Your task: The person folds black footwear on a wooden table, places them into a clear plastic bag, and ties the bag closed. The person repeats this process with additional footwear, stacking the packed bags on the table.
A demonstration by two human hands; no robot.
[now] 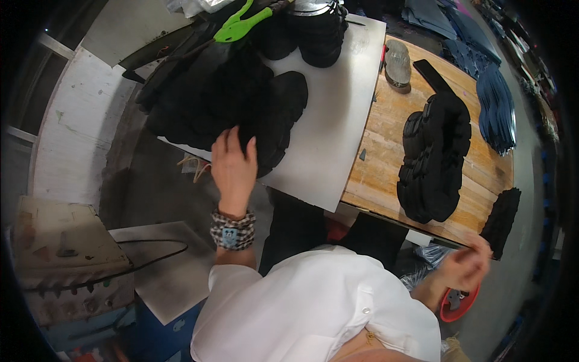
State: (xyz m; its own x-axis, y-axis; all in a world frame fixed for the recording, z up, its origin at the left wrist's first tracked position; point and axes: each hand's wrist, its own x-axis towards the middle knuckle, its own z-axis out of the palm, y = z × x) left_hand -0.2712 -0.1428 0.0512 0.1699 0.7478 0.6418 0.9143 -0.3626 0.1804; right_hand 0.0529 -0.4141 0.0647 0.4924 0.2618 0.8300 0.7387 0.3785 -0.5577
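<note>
My left hand (234,169) rests its outstretched fingers on the near edge of a large heap of black, soft-looking pieces (211,102). Single shapes in that dark heap are hard to make out. At the lower right, my right hand (464,265) is raised off the table's near corner, its fingers smeared by motion. Close beside it is a black strip with wavy edges (502,220); whether the fingers touch it I cannot tell. A stack of black, ring-shaped pieces with notched edges (434,157), like shoe parts, lies on the wooden tabletop (374,175).
A white board (338,120) covers the table's left part. Bright green-handled scissors (241,25) lie at its back. A clear sole-shaped block (397,63) and a dark flat bar (431,75) lie on the wood. Bluish stacked pieces (497,108) line the right; a red bin (461,304) stands below.
</note>
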